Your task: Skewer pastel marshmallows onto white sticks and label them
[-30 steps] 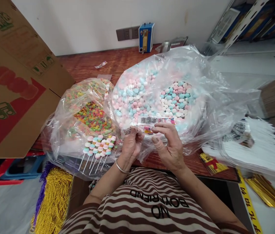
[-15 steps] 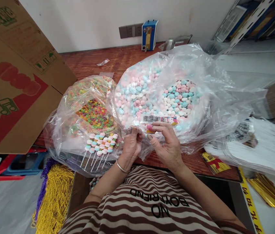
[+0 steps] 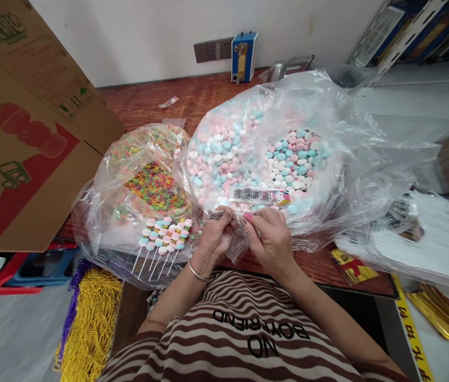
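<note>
Wrapper [image 3: 241, 210] held, long axis left-right, pink end right; fingertips pinched closed on it, left hand [image 3: 217, 234] and right hand [image 3: 272, 241].

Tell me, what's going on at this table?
Someone's left hand and right hand pinch a small clear printed wrapper. Beyond them, a plastic bag of pink, blue and white candies sits beside a bag of colourful little rings. Candies on white sticks lie to the left.

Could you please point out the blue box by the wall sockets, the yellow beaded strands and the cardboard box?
Blue box [image 3: 242, 62]: head view, on its front.
Yellow beaded strands [image 3: 92, 323]: head view, mid-bundle.
Cardboard box [image 3: 37, 69]: head view, printed side.
</note>
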A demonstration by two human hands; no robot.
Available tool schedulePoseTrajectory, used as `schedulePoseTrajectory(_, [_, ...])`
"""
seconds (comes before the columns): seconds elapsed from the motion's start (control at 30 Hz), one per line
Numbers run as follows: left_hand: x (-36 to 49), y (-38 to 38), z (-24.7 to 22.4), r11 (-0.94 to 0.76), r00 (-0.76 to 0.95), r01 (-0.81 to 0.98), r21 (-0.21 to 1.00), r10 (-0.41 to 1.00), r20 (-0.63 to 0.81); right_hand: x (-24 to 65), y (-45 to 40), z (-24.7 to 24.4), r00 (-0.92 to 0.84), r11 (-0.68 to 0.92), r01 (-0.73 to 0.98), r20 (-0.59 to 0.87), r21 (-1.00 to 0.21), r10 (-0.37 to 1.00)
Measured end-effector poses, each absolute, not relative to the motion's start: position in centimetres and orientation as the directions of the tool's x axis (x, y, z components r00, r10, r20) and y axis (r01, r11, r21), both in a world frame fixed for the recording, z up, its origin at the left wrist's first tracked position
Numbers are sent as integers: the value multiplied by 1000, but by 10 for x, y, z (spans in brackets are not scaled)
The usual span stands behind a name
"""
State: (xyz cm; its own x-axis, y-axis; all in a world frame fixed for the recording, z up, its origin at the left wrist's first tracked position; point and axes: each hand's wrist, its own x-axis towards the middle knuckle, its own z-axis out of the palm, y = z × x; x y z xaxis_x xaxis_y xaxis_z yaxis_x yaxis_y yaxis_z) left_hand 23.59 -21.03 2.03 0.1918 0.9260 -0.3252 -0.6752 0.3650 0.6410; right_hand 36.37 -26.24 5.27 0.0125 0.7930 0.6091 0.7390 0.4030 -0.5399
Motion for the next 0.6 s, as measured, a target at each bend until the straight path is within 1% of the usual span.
schedulePoseTrajectory(0.07, [237, -209, 19, 396, 180, -719, 571, 900, -397, 362, -264, 56, -15, 422, 782, 665, -458, 747])
schedulePoseTrajectory(0.1, [238, -209, 19, 415, 183, -738, 533, 883, -433, 361, -265, 59, -29, 443, 779, 680, -444, 733])
schedulePoseTrajectory(0.17, [238, -208, 22, 462, 220, -762, 454, 844, -489, 359, -267, 63, -58, 490, 751, 695, -443, 717])
schedulePoseTrajectory(0.23, [237, -208, 26, 495, 264, -772, 399, 820, -507, 357, -269, 67, -72, 516, 730, 701, -448, 710])
schedulePoseTrajectory(0.33, [233, -208, 32, 505, 291, -771, 388, 821, -491, 356, -270, 71, -50, 516, 714, 700, -473, 712])
schedulePoseTrajectory(0.5, [227, -209, 30, 463, 260, -789, 404, 847, -463, 353, -273, 78, -60, 550, 648, 685, -526, 726])
schedulePoseTrajectory(0.6, [214, -209, 26, 375, 231, -836, 401, 903, -363, 350, -275, 82, -62, 581, 585, 683, -566, 727])
